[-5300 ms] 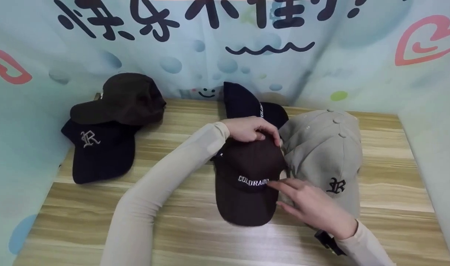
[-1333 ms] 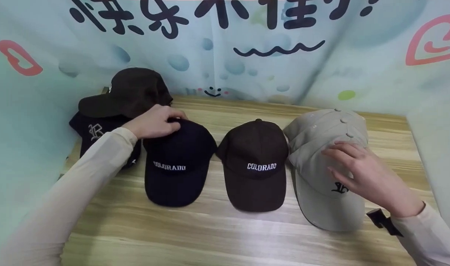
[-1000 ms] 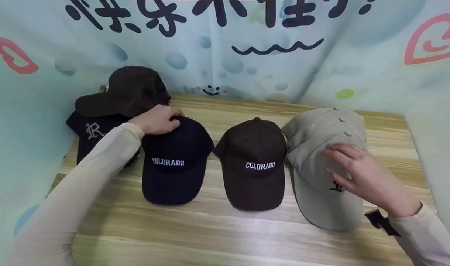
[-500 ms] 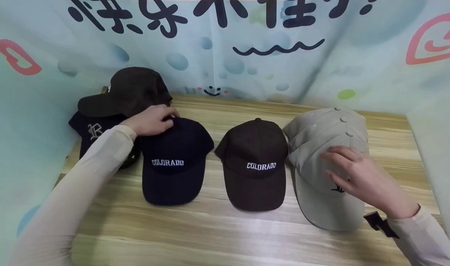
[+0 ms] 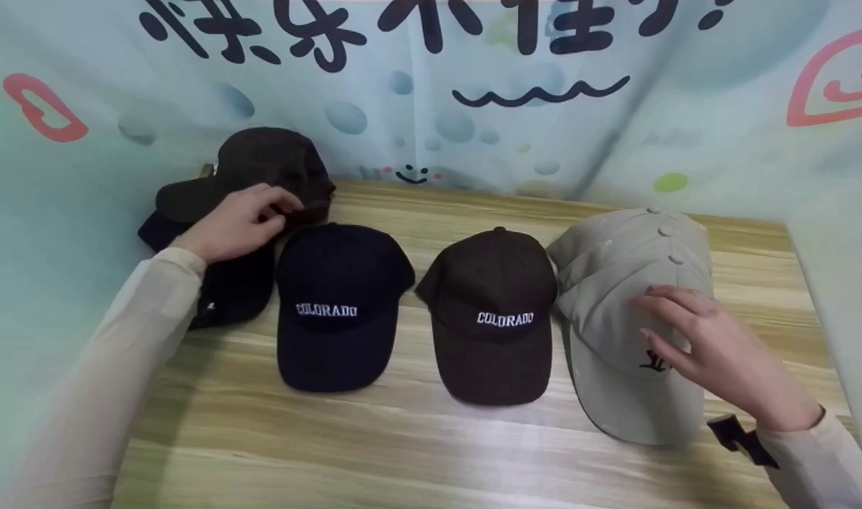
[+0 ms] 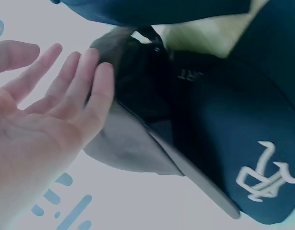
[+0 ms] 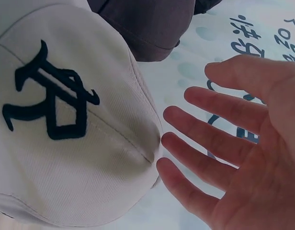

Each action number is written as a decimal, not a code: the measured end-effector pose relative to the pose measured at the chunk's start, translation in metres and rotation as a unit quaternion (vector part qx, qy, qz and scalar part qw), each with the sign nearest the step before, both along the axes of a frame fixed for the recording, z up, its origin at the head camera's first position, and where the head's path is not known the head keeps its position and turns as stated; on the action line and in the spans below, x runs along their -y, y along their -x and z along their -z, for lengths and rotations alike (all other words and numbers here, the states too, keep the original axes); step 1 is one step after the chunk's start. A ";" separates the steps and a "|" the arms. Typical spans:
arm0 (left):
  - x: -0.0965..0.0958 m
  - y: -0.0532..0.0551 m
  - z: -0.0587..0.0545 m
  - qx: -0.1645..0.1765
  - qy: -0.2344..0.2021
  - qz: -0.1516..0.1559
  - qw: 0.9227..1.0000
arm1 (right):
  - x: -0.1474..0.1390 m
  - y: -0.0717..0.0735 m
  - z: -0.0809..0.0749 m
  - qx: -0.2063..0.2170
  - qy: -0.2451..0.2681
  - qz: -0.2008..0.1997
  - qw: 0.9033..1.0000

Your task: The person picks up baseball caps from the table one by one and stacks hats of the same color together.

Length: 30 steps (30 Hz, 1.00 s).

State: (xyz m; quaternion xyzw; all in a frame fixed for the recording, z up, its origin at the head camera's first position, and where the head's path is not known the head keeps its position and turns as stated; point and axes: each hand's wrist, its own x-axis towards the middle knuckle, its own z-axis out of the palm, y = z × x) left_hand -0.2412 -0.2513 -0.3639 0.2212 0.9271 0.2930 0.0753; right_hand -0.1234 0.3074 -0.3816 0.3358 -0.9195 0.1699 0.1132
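My left hand [image 5: 243, 223] hovers by a dark brown cap [image 5: 271, 152] that lies sideways on a navy cap [image 5: 240, 283] with a white R. In the left wrist view its fingers are loosely spread, nothing between them; whether they touch the brown cap I cannot tell. To its right sits a navy COLORADO cap [image 5: 339, 276], brim toward me. Beside that stands a dark brown COLORADO cap [image 5: 493, 283]. My right hand [image 5: 720, 346] stays over the front of the nested grey caps [image 5: 614, 311], fingers apart. A black R shows on the front grey cap [image 7: 80, 158].
Everything sits on a wood-grain table [image 5: 431, 452]. A pale blue printed cloth [image 5: 501, 134] rises behind and at both sides, close to the left and right caps. A black strap piece [image 5: 742, 438] sits on my right wrist.
The navy COLORADO cap, earlier behind the brown one, now stands left of it. My left hand has let go of it and moved left to the sideways brown cap. The right hand has hardly moved lately.
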 end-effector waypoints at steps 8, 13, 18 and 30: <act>-0.005 0.018 -0.001 -0.104 -0.010 -0.015 0.994 | -0.004 -0.003 0.002 -0.003 0.025 -0.008 1.000; -0.016 0.048 -0.015 -0.127 0.142 -0.005 0.982 | 0.001 -0.004 0.007 -0.014 0.030 -0.023 0.999; -0.027 0.073 -0.025 -0.122 0.333 0.022 0.935 | 0.012 -0.008 0.013 -0.015 0.019 -0.028 0.999; -0.026 0.101 -0.028 -0.147 0.481 0.070 0.861 | 0.060 -0.025 0.053 0.004 -0.020 -0.078 0.997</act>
